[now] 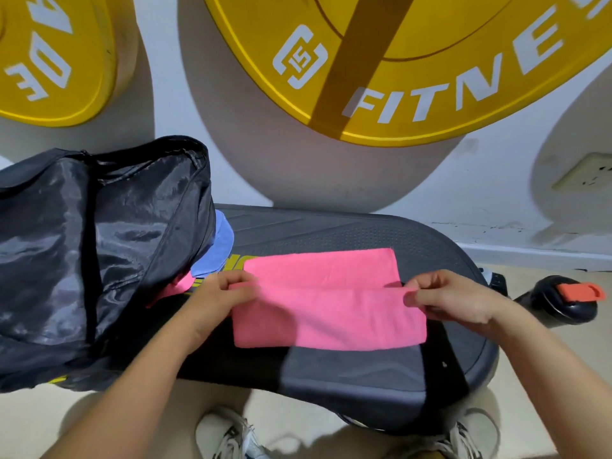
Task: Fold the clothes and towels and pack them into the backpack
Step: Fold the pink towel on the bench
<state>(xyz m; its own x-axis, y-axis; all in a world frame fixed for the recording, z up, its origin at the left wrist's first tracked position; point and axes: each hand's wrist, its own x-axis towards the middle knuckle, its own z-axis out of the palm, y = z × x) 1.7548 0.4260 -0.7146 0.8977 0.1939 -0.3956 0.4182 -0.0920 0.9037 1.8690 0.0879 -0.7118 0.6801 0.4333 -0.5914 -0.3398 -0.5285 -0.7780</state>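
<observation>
Pinching the pink towel [328, 313] at both ends: left hand [225, 293] has thumb and curled fingers nipped on the left end of the raised fold edge, right hand [443, 296] does the same on the right end. Both forearms bare, reaching in from below.

Towel lies across the middle of a dark grey step platform [364, 369]. Near half is doubled over the far half; the held edge runs across the towel's middle, slightly lifted off the layer under it. Far strip lies flat, its corner square at upper right. Near edge sits on the platform's smooth grey panel.

Backpack [99, 246] at the left end of the platform, black, main compartment wide open, shiny dark lining showing (contents cannot be made out). It sits just beside the left hand, apart from the towel.

Blue cloth [220, 246] pokes out from behind the backpack's right side, near the towel's far left corner. A second pink piece [175, 288] shows at the backpack's lower edge, touching or nearly touching the left hand; cannot tell which.

Wall behind: two big yellow discs, one at upper left [49, 61], one larger at upper right [414, 77] with white lettering. Wall socket [586, 175] at far right. On the floor right of the platform, a black object with an orange tab [563, 299]. White sneakers [225, 435] at the bottom edge.
</observation>
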